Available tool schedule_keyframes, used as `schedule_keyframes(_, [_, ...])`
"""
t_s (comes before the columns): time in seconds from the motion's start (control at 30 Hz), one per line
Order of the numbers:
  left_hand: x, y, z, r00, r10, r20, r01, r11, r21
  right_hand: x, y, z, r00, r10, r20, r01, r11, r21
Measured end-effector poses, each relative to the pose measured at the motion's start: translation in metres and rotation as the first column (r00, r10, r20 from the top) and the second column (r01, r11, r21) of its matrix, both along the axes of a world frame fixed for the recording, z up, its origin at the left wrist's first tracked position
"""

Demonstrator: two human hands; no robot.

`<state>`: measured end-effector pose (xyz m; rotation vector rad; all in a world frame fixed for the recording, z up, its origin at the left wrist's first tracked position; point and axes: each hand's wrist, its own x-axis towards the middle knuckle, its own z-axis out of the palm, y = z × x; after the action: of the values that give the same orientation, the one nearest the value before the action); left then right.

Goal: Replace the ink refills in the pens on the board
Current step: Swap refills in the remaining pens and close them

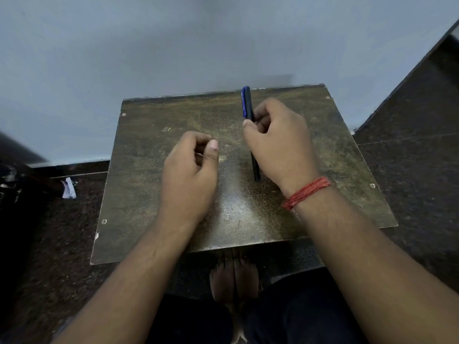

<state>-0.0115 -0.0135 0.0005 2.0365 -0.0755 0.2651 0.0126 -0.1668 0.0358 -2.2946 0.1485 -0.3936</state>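
Note:
A worn brown board [154,184] lies flat in front of me. My right hand [280,145], with a red thread band at the wrist, grips a dark pen with a blue cap [247,103]. The pen points away from me, its capped end sticking out past my fingers and its lower end showing below my palm near the board. My left hand [191,170] hovers over the board's middle, fingers curled loosely, thumb touching the forefinger, with nothing visible in it. No other pens or refills show on the board.
A pale blue-grey wall [173,45] rises just behind the board. Dark speckled floor [409,170] surrounds it. A scrap of white paper [68,188] lies on the floor to the left. My bare feet [234,279] rest below the board's near edge.

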Motion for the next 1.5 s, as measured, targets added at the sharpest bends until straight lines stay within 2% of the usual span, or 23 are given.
schedule_keyframes(0.07, [0.003, 0.005, 0.002, 0.998, 0.051, 0.044, -0.053, 0.998, 0.037, -0.002, -0.004, 0.001, 0.996, 0.022, -0.088, -0.045, 0.961, -0.274])
schedule_keyframes(0.13, [0.005, 0.008, 0.002, 0.996, 0.07, 0.062, -0.076, 0.991, 0.107, -0.003, -0.003, -0.004, 0.99, 0.004, -0.141, -0.071, 0.878, -0.473])
schedule_keyframes(0.2, [0.006, 0.01, -0.001, 0.996, 0.06, 0.064, -0.073, 0.972, 0.222, -0.003, 0.0, -0.008, 0.991, -0.013, -0.132, -0.063, 0.826, -0.559])
schedule_keyframes(0.3, [0.005, 0.01, -0.001, 1.0, 0.03, -0.009, -0.024, 0.926, 0.378, -0.001, 0.005, -0.013, 0.992, -0.043, -0.118, -0.037, 0.796, -0.604])
schedule_keyframes(0.47, [0.009, 0.012, -0.005, 0.997, 0.034, -0.066, 0.007, 0.844, 0.536, -0.002, 0.005, -0.017, 0.984, -0.044, -0.172, -0.069, 0.796, -0.601])
schedule_keyframes(0.63, [0.012, 0.014, -0.007, 0.989, 0.04, -0.14, 0.059, 0.769, 0.636, -0.007, -0.012, -0.004, 0.992, -0.053, -0.113, -0.01, 0.866, -0.501])
schedule_keyframes(0.7, [0.013, 0.015, -0.007, 0.985, 0.037, -0.168, 0.083, 0.753, 0.652, -0.011, -0.018, -0.004, 0.985, -0.067, -0.159, -0.02, 0.872, -0.49])
schedule_keyframes(0.87, [0.011, 0.016, -0.003, 0.974, 0.039, -0.225, 0.119, 0.753, 0.647, -0.017, -0.012, -0.006, 0.944, -0.052, -0.324, -0.122, 0.861, -0.494])
schedule_keyframes(1.0, [0.009, 0.022, 0.004, 0.967, 0.049, -0.25, 0.129, 0.753, 0.645, -0.018, 0.003, -0.009, 0.926, -0.025, -0.377, -0.154, 0.886, -0.438])
schedule_keyframes(1.3, [0.007, 0.047, 0.016, 0.94, 0.136, -0.313, 0.1, 0.768, 0.632, -0.016, 0.052, -0.018, 0.943, 0.05, -0.328, -0.165, 0.929, -0.332])
schedule_keyframes(1.5, [0.001, 0.053, 0.017, 0.929, 0.162, -0.332, 0.089, 0.775, 0.626, -0.014, 0.078, -0.023, 0.967, 0.088, -0.241, -0.17, 0.923, -0.346])
